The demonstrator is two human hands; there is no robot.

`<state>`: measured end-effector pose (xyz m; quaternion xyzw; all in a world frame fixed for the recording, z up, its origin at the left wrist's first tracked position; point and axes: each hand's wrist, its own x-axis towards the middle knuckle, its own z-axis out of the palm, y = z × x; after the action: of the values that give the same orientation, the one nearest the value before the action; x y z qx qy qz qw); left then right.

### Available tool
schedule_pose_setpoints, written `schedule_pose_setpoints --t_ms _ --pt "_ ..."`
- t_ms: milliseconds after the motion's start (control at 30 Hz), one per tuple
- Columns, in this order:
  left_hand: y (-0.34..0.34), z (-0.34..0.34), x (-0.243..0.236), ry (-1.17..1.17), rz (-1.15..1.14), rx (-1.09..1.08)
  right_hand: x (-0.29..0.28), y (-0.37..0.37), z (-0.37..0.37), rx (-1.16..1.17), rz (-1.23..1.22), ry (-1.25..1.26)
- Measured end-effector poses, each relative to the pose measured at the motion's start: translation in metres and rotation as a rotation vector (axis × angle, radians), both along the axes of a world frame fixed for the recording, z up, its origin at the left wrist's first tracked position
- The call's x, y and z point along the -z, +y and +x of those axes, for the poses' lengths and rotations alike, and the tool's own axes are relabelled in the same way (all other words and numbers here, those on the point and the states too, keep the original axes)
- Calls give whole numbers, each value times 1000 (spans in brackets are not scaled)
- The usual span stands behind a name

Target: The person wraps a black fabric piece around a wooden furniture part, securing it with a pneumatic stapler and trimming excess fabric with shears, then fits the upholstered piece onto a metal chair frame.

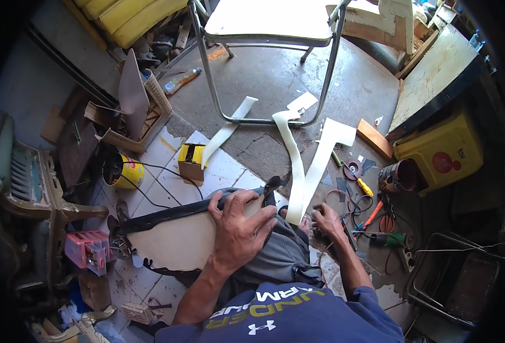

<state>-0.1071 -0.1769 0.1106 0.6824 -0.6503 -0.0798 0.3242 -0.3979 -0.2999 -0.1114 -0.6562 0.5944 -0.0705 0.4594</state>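
My left hand [238, 226] grips a beige panel [167, 243] edged in black material, lying across my lap, with its fingers over the upper edge. My right hand [327, 220] is low on the right, fingers curled beside a tangle of cords and tools; what it holds, if anything, is hidden. Just above and left of that hand, long off-white strips [315, 177] trail over the floor. Nearby lie a yellow-handled screwdriver [365, 187], red-handled pliers [372, 217] and a green power tool [387, 240].
A folding chair [264, 23] stands ahead. Left are a wooden chair frame [58, 211], pink plastic organizer [89, 251], yellow bucket [131, 171] and small box [191, 166]. Right are a wooden block [372, 137], can [395, 183], yellow plastic piece [441, 143] and metal frame [458, 280].
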Motion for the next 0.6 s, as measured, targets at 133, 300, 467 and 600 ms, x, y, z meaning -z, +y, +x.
schedule_pose_setpoints --t_ms 133,300,467,600 --pt "3 5 -4 -26 -9 51 58 51 -46 -58 -294 551" --pt "8 8 9 -28 -34 -14 55 64 -48 130 -193 629" --pt "13 15 16 102 -25 -53 65 78 -81 138 -60 744" --pt "21 25 16 153 -27 -40 29 58 -72 98 -80 640"
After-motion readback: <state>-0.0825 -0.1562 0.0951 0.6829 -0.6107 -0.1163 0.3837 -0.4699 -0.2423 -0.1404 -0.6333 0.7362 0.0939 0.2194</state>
